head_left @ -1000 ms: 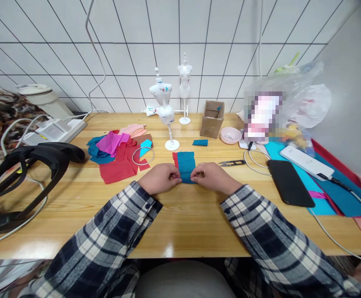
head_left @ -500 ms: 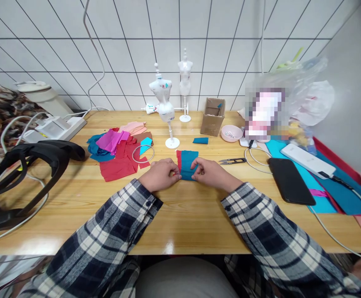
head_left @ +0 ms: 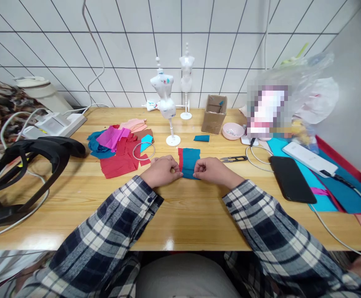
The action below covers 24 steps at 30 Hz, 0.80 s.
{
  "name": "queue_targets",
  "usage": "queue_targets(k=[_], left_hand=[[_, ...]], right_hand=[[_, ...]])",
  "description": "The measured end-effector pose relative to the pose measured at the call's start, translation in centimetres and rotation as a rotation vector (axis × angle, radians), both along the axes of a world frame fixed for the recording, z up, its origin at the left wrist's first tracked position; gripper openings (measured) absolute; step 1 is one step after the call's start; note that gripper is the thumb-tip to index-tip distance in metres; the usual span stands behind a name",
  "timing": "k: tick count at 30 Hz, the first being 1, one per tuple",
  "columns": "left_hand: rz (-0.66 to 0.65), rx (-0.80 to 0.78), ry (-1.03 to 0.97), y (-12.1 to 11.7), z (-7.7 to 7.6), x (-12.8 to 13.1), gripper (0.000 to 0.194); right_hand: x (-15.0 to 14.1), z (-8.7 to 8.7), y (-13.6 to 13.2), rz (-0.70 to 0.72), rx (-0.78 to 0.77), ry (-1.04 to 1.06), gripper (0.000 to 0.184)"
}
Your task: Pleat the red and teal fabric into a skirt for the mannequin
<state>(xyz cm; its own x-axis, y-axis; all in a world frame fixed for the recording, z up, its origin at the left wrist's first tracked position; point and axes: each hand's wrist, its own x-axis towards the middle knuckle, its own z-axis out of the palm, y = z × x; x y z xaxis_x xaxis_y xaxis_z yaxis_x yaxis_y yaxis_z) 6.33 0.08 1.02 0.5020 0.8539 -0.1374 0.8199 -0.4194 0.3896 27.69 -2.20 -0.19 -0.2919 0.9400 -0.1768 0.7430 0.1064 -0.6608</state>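
A teal piece of crepe paper or thin cloth (head_left: pixel 191 160) lies flat in front of me, with a red strip (head_left: pixel 180 156) showing along its left side. My left hand (head_left: pixel 164 171) pinches the near left corner between thumb and fingers. At the near right corner my right hand (head_left: pixel 213 171) has its thumb and fingertips closed on the teal edge. Beyond the piece lies a small teal scrap (head_left: pixel 202 138). Thread snips (head_left: pixel 234 159) rest just past my right hand. To the left sit a wire ring (head_left: pixel 143 151) and a heap of red sheets (head_left: pixel 118 161).
Two small white mannequins (head_left: pixel 166 95) stand at the back, a third lies down. A cardboard box (head_left: pixel 214 114) and pink bowl (head_left: pixel 233 131) are behind. A black phone (head_left: pixel 292 179), a white power bank (head_left: pixel 309 159) and cables occupy the right, a black headset frame (head_left: pixel 28 178) the left.
The right fingers parted from the near right corner half a second ago and have closed on it again. My left hand keeps its place at the left corner. The view has tilted slightly.
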Motion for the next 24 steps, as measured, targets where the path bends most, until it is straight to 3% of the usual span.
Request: queue_targets(k=[7, 14, 18, 21, 24], left_hand=[[0.042, 0.054, 0.05, -0.1, -0.6, 0.4, 0.024], [0.155, 0.083, 0.013, -0.4, -0.6, 0.6, 0.032], [0.21, 0.081, -0.015, -0.5, -0.9, 0.7, 0.031], [0.227, 0.064, -0.034, -0.4, -1.1, 0.7, 0.034], [0.227, 0.089, -0.055, -0.6, -0.9, 0.6, 0.036]], right_hand=[[-0.2, 0.0, 0.2, -0.034, 0.014, -0.05, 0.007], [0.6, -0.4, 0.3, -0.106, 0.089, -0.103, 0.02], [1.1, 0.1, 0.1, 0.116, 0.207, 0.003, 0.006], [1.0, 0.4, -0.1, 0.306, 0.339, -0.094, 0.01], [0.7, 0.5, -0.2, 0.334, 0.356, -0.237, 0.015]])
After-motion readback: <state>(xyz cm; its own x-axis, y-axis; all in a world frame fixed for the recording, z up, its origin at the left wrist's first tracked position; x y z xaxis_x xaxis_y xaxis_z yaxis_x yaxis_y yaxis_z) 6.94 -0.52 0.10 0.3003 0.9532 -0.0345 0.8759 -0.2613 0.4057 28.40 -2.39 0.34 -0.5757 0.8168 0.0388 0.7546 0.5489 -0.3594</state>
